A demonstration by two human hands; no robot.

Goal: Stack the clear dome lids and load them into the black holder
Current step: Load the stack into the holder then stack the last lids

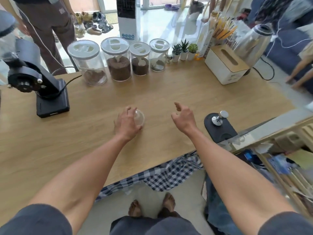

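My left hand grips a clear dome lid at the middle of the wooden table; whether it is one lid or a nested stack is unclear. Its fingers wrap the dome's left side and thumb side. To its right, my right hand hovers just above the table with fingers spread and curled, holding nothing. No black lid holder shows in this view.
A black coffee grinder stands at the left. Several clear jars line the far edge, with small succulents, a white tissue box and a kettle. A tamper rests on a black mat at the right edge. People stand beyond the table.
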